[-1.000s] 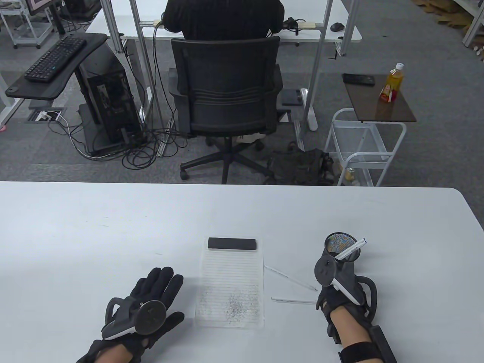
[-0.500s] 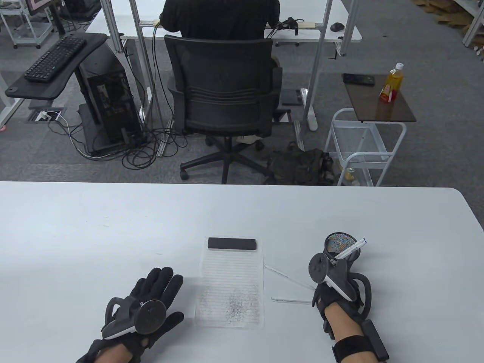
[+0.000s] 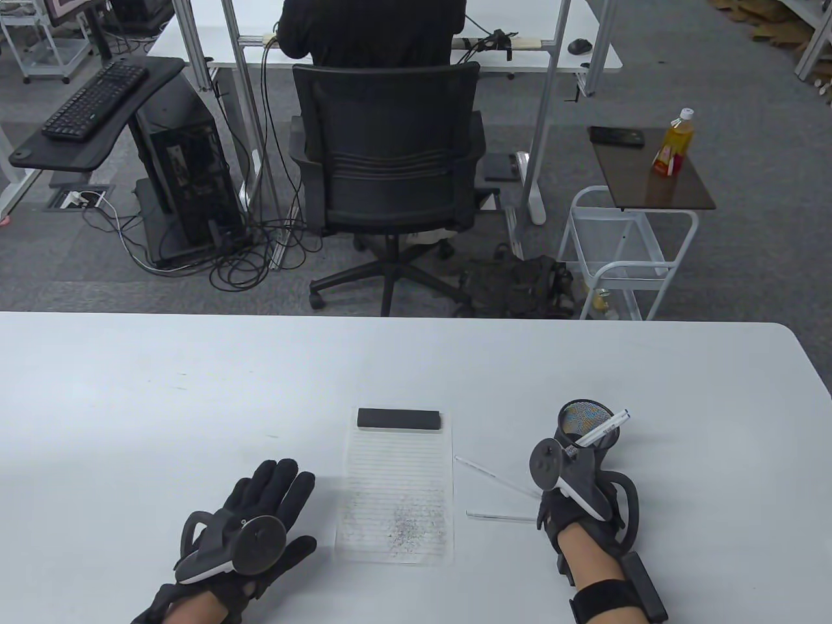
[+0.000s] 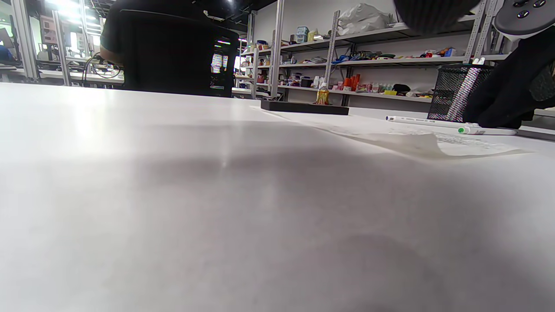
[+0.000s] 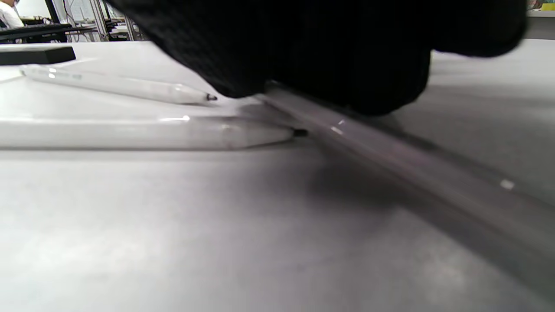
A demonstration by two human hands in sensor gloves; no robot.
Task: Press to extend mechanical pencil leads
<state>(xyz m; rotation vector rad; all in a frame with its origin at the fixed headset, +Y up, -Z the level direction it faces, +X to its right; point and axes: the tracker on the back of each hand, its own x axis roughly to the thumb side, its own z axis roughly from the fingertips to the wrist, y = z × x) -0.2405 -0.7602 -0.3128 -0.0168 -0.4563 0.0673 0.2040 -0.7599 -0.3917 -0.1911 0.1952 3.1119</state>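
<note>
Two white mechanical pencils lie right of the paper, one slanted [image 3: 497,478], one level [image 3: 504,517]. Both show in the right wrist view, the near one [image 5: 130,132] and the far one [image 5: 112,84], tips pointing right. My right hand [image 3: 552,510] is curled down at their tips. Its gloved fingers [image 5: 325,52] close over the end of a third, grey pencil [image 5: 390,147] that lies on the table. Another white pencil [image 3: 604,429] stands in the black mesh cup [image 3: 572,416]. My left hand [image 3: 279,500] rests flat and spread on the table, holding nothing.
A lined sheet [image 3: 396,494] with pencil scribbles lies between my hands, a black block [image 3: 398,418] on its far edge. The mesh cup stands just behind my right hand. An office chair and a seated person are beyond the far edge of the table.
My right hand has shifted a little left and lower, onto the pencil tips. The left hand, paper and pencils have not moved.
</note>
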